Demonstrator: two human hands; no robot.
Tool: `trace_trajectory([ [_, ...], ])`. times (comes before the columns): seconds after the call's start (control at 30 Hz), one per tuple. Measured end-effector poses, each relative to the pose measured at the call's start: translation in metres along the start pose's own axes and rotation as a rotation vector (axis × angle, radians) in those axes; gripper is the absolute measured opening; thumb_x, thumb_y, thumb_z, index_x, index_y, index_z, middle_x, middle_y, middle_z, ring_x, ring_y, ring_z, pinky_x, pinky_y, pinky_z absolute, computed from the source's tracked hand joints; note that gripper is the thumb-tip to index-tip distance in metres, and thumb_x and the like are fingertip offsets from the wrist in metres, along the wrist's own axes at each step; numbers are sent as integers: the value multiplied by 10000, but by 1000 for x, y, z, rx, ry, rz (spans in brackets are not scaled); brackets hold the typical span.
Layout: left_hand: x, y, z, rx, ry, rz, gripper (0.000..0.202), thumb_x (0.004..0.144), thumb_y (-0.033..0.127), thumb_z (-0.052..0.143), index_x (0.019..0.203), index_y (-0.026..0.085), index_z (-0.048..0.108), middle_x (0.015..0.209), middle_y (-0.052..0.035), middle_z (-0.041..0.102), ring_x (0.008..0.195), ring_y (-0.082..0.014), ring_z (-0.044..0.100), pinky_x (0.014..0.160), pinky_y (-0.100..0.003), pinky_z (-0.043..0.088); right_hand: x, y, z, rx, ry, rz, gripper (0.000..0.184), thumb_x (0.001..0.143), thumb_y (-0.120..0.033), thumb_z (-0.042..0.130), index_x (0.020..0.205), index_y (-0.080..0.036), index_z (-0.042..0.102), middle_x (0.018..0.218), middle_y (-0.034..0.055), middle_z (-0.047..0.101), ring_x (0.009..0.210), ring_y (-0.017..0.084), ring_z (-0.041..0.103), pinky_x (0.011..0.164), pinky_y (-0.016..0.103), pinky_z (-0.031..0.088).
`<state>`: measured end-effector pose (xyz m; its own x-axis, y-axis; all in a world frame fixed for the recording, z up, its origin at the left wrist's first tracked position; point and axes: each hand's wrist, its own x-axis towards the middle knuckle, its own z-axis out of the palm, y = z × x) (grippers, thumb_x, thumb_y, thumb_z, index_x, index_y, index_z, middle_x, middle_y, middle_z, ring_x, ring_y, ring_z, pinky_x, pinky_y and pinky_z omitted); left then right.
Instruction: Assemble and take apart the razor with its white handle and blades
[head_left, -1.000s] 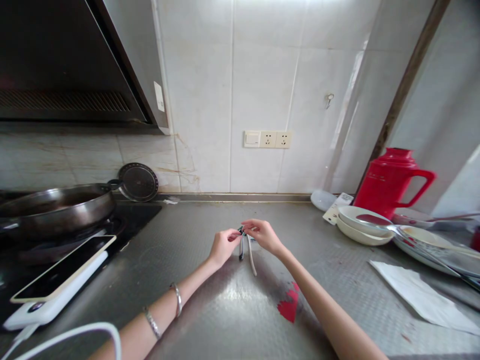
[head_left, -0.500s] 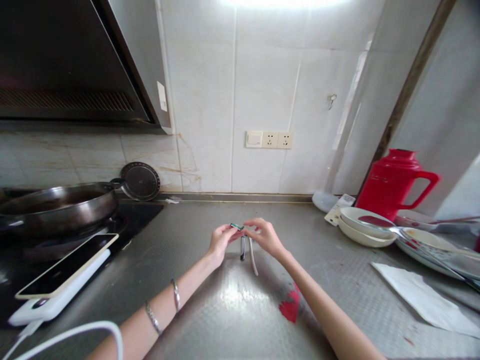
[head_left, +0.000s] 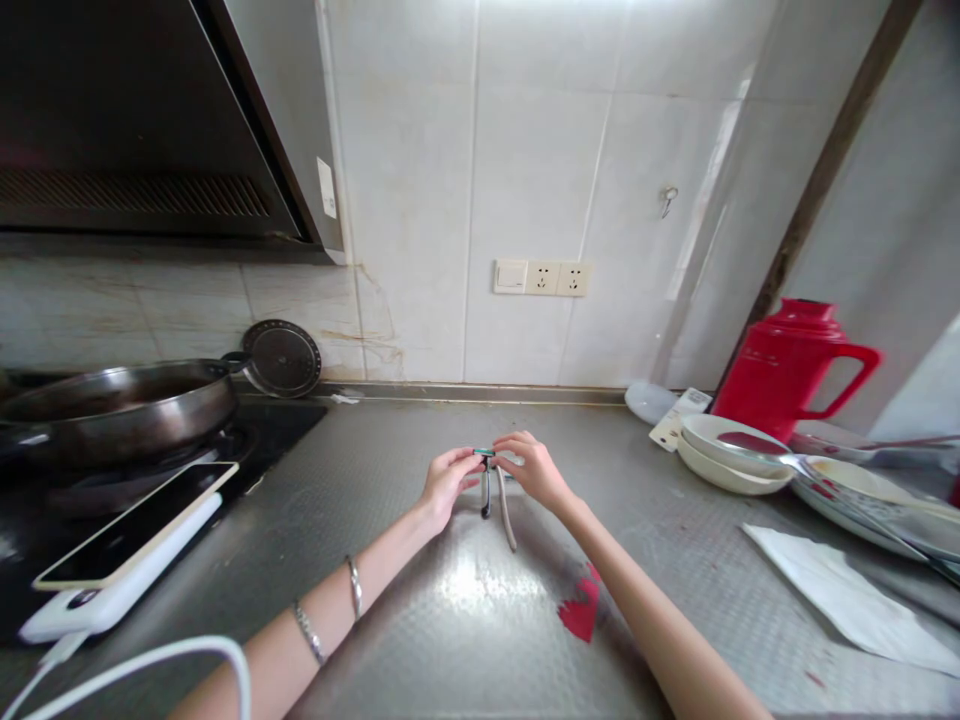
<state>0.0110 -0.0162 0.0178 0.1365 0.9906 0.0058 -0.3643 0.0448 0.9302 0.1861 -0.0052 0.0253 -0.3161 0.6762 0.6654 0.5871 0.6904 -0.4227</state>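
Above the middle of the metal counter [head_left: 420,640], my left hand [head_left: 447,487] pinches a small, thin green piece [head_left: 482,453] with dark edges. My right hand [head_left: 534,470] reaches its fingertips to the piece's right end, fingers bent and close together; whether they grip it is hard to see. Just below the fingers is a short, slim dark rod [head_left: 486,495] with a black tip, and beside it a pale, bent strip or cord [head_left: 507,518]. The upper ends of both are partly hidden by my fingers, and their kind is too small to make out.
On the left a pan [head_left: 127,415] sits on the black stove, near a phone [head_left: 142,525] on a white power bank [head_left: 124,590] with a white cable. On the right stand a red thermos [head_left: 780,365], stacked bowls [head_left: 731,465] and a white napkin [head_left: 847,590]. A red patch [head_left: 579,610] marks the counter.
The green piece has turned from slanting to nearly level and shifted slightly right. My hands have moved a little with it. The view has shifted slightly.
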Motion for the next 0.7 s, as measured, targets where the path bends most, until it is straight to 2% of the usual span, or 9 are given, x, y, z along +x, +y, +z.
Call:
trace_trajectory([
  [0.13, 2, -1, -3, 61, 57, -31, 222, 649, 226, 707, 832, 118, 642, 908, -103, 677, 748, -146, 644, 578, -215, 497, -6, 35, -11, -37, -15, 120, 156, 782, -320, 593, 832, -217, 699, 922, 60, 670, 893, 198, 574, 815, 339, 428],
  [0.27, 4, -3, -5, 103, 70, -48, 203, 651, 236, 700, 806, 121, 637, 899, -101, 666, 718, -129, 630, 543, -196, 487, -15, 64, -14, -59, -102, 205, 157, 752, -306, 603, 802, -208, 714, 910, 65, 677, 876, 206, 589, 794, 334, 436],
  [0.7, 4, -4, -5, 141, 103, -52, 169, 640, 223, 698, 766, 122, 649, 814, -78, 660, 629, -105, 598, 456, -169, 460, -22, 78, -8, -77, -180, 260, 175, 728, -300, 601, 797, -192, 720, 916, 89, 673, 943, 236, 588, 866, 352, 406],
])
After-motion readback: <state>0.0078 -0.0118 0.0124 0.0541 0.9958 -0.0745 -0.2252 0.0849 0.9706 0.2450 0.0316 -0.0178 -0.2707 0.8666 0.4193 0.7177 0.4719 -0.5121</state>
